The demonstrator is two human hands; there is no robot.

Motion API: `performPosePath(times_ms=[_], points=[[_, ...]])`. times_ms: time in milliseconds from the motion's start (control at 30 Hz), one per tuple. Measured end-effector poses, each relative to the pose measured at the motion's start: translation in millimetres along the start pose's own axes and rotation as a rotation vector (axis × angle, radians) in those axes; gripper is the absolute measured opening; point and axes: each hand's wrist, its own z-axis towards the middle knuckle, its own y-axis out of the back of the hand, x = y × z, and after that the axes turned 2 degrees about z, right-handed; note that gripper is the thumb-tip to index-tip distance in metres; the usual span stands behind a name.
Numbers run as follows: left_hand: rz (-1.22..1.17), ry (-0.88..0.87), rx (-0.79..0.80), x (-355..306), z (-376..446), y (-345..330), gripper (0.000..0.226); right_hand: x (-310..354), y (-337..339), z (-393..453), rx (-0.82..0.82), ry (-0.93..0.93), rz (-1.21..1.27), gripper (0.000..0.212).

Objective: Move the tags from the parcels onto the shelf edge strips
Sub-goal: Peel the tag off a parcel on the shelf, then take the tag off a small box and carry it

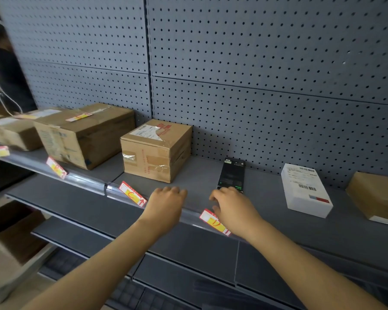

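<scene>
Several red, white and yellow tags sit in the clear shelf edge strip (92, 181): one at the far left (1, 151), one (56, 167) below the big brown parcel (83, 135), one (132, 193) below the small brown parcel (157, 151). A further tag (213, 221) lies partly under my right hand (231, 209), whose fingers touch it at the strip. My left hand (166, 202) rests on the shelf front with curled fingers and holds nothing. One tag (78, 117) still lies on top of the big parcel.
A black flat parcel (231, 173) lies just behind my right hand. To the right are a white box (305, 191) and a brown padded parcel (374, 198). A flat brown parcel (11, 130) is at the far left. Grey pegboard (255, 74) backs the shelf; lower shelves (188, 245) jut out below.
</scene>
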Motion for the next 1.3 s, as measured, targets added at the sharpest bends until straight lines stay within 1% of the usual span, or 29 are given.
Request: performPosePath(times_ms=[100, 267, 433, 500, 600, 700, 867, 1033, 1100, 1167, 1233, 1300], points=[[0.016, 0.114, 0.001, 19.8, -6.6, 5.3, 0.029, 21.3, -1.4, 12.9, 0.007, 0.097, -0.109, 0.023], [0.035, 0.231, 0.022, 60.2, -31.2, 11.0, 0.024, 69.5, -15.4, 38.3, 0.014, 0.186, -0.035, 0.024], [0.058, 0.345, 0.031, 113.6, -69.5, 15.3, 0.031, 130.9, -30.5, 68.2, 0.001, 0.319, -0.051, 0.023], [0.069, 0.392, 0.031, 139.4, -83.9, 15.7, 0.032, 159.8, -37.4, 82.0, -0.004, 0.374, -0.060, 0.025], [0.071, 0.448, 0.029, 181.8, -103.9, 15.2, 0.032, 204.3, -45.7, 108.4, 0.001, 0.432, -0.039, 0.019], [0.071, 0.501, 0.032, 229.7, -123.2, 15.2, 0.031, 251.1, -53.3, 137.6, -0.023, 0.473, -0.016, 0.017], [0.089, 0.576, 0.024, 305.2, -139.9, 15.1, 0.029, 318.7, -60.7, 180.2, -0.090, 0.518, 0.039, 0.027], [0.087, 0.589, -0.008, 364.8, -131.1, 8.9, 0.029, 356.6, -59.9, 229.2, -0.074, 0.520, 0.053, 0.024], [0.064, 0.578, -0.039, 392.5, -118.0, 10.3, 0.031, 367.8, -51.7, 258.6, -0.101, 0.503, 0.051, 0.017], [0.057, 0.567, -0.075, 419.5, -99.8, 13.7, 0.030, 375.6, -41.0, 291.2, -0.142, 0.474, 0.064, 0.014], [0.068, 0.561, -0.090, 442.3, -78.3, 15.9, 0.029, 380.1, -32.7, 324.0, -0.164, 0.473, 0.027, 0.016], [0.070, 0.551, -0.084, 463.0, -54.6, 17.5, 0.028, 381.1, -28.2, 354.8, -0.147, 0.450, 0.006, 0.021]])
